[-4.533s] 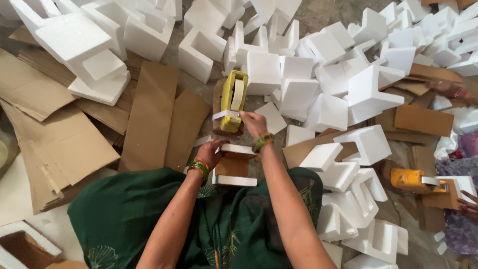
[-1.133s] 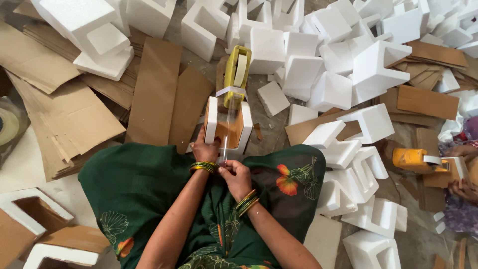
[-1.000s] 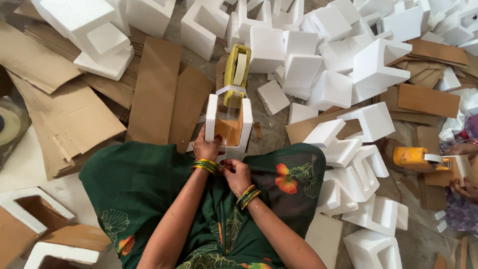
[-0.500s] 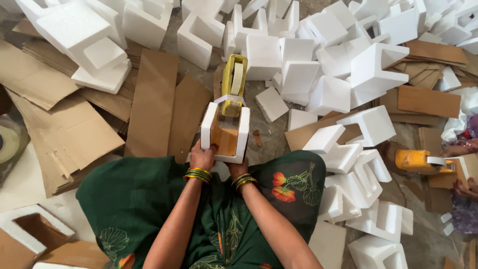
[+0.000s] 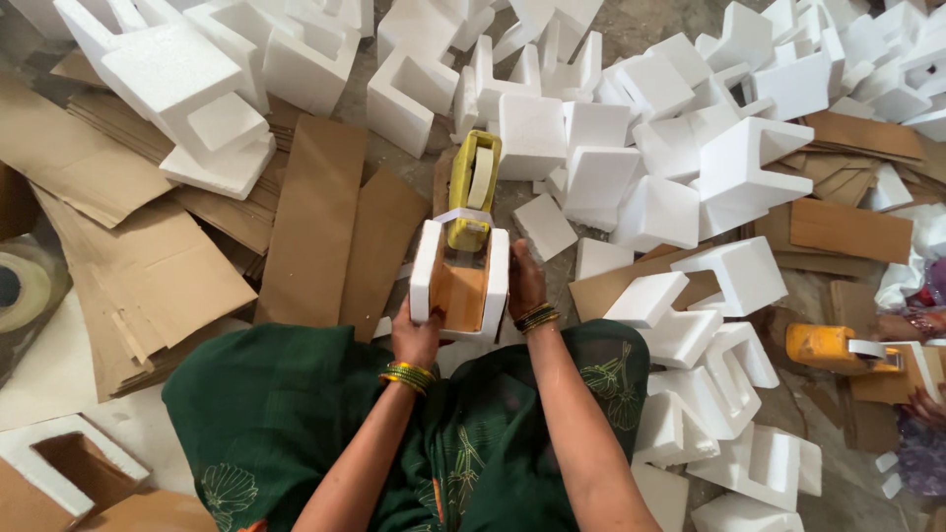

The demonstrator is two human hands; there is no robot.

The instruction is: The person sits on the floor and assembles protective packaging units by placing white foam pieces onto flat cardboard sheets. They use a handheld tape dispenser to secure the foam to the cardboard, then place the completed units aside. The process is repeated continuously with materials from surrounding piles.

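as left hand [image 5: 416,337] grips — foam block [image 5: 422,271], palm hidden

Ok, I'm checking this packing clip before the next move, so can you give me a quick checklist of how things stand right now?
1. Both hands on the piece: ok. The left hand and right hand grip the foam-and-cardboard piece from either side.
2. Cardboard seated between the foam sides: ok, the brown panel sits between the two white walls.
3. Tape on the piece: cannot tell; a strip seems to run over the top edge.
4. Yellow tape dispenser within reach: ok, it lies just beyond the piece.
5. Spare foam blocks nearby: ok, piled on the right.
6. Other person's hand clear: ok, far right.
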